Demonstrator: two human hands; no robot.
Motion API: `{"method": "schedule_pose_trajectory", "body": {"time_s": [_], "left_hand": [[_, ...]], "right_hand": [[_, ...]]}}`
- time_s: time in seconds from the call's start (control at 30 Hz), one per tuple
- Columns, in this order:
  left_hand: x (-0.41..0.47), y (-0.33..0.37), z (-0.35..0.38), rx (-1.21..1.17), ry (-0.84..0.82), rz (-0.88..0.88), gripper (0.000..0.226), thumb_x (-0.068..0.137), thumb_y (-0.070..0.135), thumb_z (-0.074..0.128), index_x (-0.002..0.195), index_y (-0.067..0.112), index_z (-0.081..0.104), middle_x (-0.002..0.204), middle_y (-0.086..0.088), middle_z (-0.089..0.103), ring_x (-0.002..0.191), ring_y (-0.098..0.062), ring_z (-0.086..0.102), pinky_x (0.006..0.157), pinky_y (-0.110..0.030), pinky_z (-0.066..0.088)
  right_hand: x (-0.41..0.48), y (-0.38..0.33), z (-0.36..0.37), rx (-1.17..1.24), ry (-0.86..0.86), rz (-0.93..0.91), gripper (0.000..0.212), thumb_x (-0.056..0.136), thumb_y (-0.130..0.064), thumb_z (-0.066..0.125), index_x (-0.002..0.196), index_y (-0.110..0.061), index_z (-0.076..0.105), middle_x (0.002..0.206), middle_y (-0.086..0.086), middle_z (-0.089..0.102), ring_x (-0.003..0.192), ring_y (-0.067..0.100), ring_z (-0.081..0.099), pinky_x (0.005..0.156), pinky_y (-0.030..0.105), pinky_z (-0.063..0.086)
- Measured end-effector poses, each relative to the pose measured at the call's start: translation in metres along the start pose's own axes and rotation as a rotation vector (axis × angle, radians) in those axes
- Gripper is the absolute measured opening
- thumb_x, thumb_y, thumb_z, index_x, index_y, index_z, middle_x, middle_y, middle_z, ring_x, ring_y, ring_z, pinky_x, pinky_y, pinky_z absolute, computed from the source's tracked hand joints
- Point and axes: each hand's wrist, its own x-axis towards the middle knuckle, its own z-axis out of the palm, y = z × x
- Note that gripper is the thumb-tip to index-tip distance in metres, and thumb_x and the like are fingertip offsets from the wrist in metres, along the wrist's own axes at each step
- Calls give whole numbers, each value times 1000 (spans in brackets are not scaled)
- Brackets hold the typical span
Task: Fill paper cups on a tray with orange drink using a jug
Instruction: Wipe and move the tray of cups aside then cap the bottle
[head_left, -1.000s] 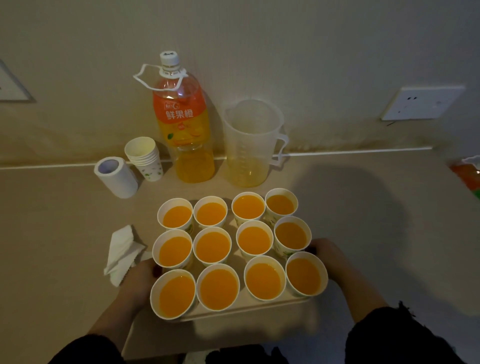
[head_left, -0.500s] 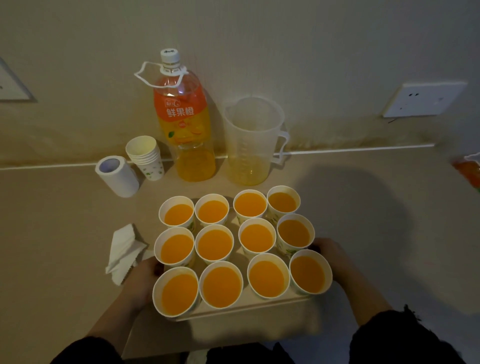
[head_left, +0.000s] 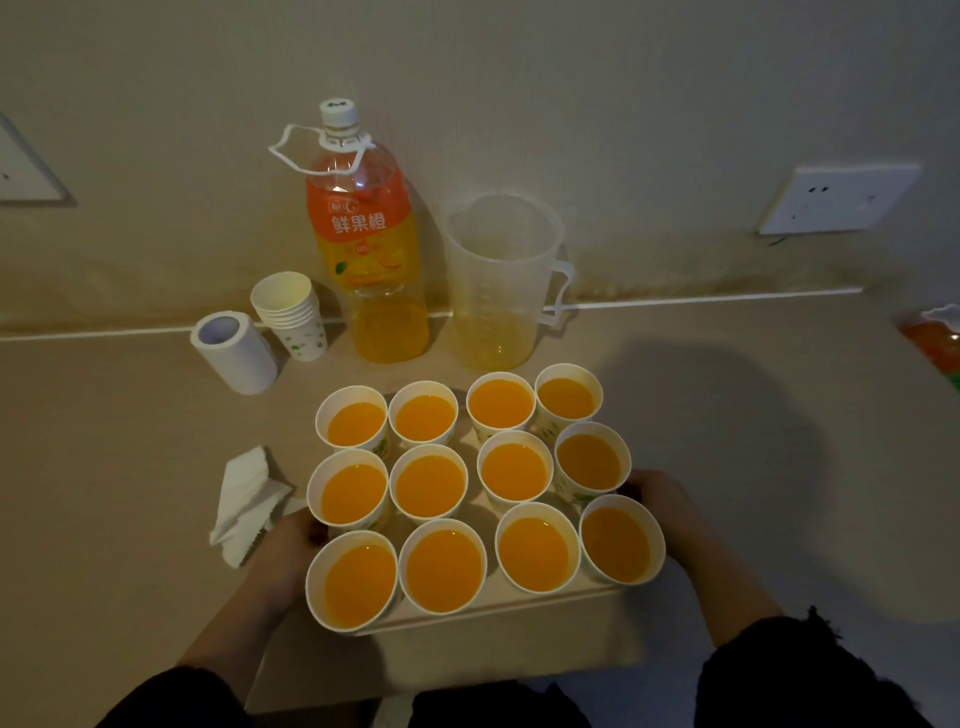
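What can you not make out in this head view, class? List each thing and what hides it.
- tray: mostly covered by the filled cups; only its front edge shows.
- left hand and right hand: fingertips hidden behind the cups.
- orange object: cut off by the right frame edge.
- jug: scale marks too faint in dim light to read.

Tray largely concealed beneath twelve cups, only its near edge exposed; left hand and right hand grip its sides, fingertips hidden behind cups; orange item cut off at right edge; wall plate cut off at left; jug graduations illegible.
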Motion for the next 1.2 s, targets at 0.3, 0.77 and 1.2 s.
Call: {"method": "schedule_pose_trajectory", "body": {"time_s": [0.3, 0.77, 1.2], "left_hand": [[7, 18, -9, -43, 22, 44, 42, 53, 51, 66, 85, 23, 65, 88, -5, 71, 85, -25, 65, 82, -45, 52], [-2, 59, -41, -147, 44, 63, 36, 59, 38, 67, 90, 18, 68, 90, -6, 72, 86, -27, 67, 82, -53, 53], [-8, 89, -56, -254, 69, 121, 33, 59, 28, 65, 85, 8, 71, 80, -7, 74, 80, -30, 69, 72, -46, 54]], "right_hand": [[-1, -15, -21, 56, 23, -25, 10, 82, -25, 69, 80, -16, 71, 79, 0, 71, 78, 14, 67, 77, 39, 55], [-10, -51, -62, 112, 52, -74, 12, 81, -22, 72, 84, -11, 74, 81, 4, 73, 79, 16, 68, 78, 40, 54], [-20, -75, -89, 240, 87, -150, 2, 78, -16, 75, 78, -14, 74, 77, 4, 73, 79, 21, 70, 80, 48, 55]]}}
